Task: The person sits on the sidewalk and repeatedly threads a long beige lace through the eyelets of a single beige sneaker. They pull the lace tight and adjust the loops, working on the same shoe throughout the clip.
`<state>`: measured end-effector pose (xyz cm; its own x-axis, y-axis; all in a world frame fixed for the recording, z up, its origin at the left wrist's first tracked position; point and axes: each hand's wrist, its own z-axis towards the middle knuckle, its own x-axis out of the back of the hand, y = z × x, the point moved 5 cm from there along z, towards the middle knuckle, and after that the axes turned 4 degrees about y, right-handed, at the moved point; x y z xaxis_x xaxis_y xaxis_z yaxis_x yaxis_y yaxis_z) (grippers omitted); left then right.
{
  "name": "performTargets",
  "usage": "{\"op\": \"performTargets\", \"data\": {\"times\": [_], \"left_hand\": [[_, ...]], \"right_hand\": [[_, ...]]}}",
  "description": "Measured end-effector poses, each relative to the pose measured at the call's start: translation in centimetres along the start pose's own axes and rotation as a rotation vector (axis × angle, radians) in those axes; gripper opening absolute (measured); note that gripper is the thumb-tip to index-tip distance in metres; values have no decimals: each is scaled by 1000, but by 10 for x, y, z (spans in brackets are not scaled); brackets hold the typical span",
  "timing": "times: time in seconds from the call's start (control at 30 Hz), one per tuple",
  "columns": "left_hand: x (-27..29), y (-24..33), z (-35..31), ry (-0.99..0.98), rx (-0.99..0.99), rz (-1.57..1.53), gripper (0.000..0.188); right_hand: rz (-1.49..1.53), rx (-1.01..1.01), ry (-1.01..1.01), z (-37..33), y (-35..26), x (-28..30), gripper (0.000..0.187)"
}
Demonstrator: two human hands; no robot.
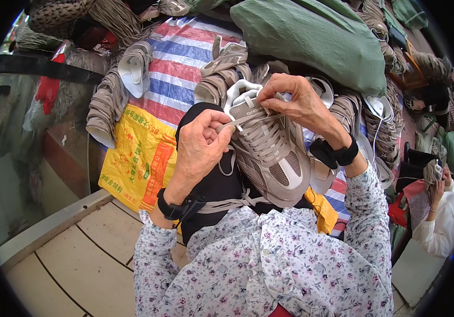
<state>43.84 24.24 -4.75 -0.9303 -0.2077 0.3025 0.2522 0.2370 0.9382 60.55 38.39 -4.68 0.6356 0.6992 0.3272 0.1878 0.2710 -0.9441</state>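
One taupe sneaker (pixel 269 153) lies between your two hands, toe toward you, propped on a black form (pixel 211 185) on your lap. Its flat lace (pixel 245 120) runs taut across the upper eyelets. Your left hand (pixel 201 145) is closed, thumb and forefinger pinching the lace end just left of the tongue. Your right hand (pixel 295 100) is closed too, fingertips pinched on the lace at the top eyelets by the white collar. Judged step: lacing, lower rows crossed, top rows in progress. Next move likely calls for steady tension from the left hand while the right feeds the end through the next eyelet. Beyond your hands: stacked shoe uppers (pixel 108 103), a yellow bag (pixel 140 158), a striped sheet (pixel 177 63), a green sack (pixel 317 37). Another person (pixel 441 211) sits well off to your right.
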Motion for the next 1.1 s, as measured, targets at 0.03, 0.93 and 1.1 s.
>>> {"op": "performTargets", "data": {"times": [0.03,0.93,1.1], "left_hand": [[0,1,-2,10,5,24,14],[-9,3,-15,-98,-194,165,9],[-8,6,-13,-122,-187,131,8]], "right_hand": [[-16,24,2,0,0,1,11],[-651,464,-208,2,-40,-45,14],[-948,430,138,28,-16,54,19]]}}
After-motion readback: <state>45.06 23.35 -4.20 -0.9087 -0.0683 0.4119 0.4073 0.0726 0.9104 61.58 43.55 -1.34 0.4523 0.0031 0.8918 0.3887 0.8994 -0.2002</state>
